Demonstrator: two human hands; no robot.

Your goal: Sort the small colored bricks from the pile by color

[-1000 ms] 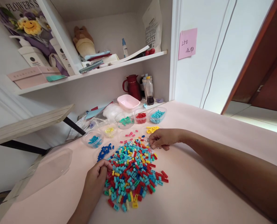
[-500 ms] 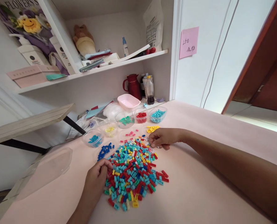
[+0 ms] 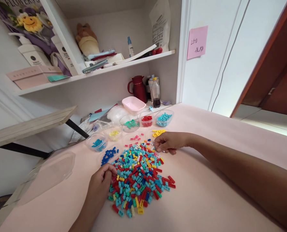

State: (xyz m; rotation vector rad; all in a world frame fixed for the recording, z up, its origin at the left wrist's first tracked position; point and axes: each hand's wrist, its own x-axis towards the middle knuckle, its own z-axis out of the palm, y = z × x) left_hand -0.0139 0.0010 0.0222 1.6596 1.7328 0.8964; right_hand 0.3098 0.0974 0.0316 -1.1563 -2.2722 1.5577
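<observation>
lying between left hand point(image 3: 101, 177) and right hand point(image 3: 168, 142): brick pile point(image 3: 138, 175) | both curled (can't tell if gripping)

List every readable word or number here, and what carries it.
"250": pink note; the handwriting below it I cannot make out.
"FLOWERS": pale sheet behind the smiling yellow flower, letter tops cut off.
Too small or blurred: print on pump bottle, white bottle beside it, pink box, white bag, blue-capped bottle.
</observation>
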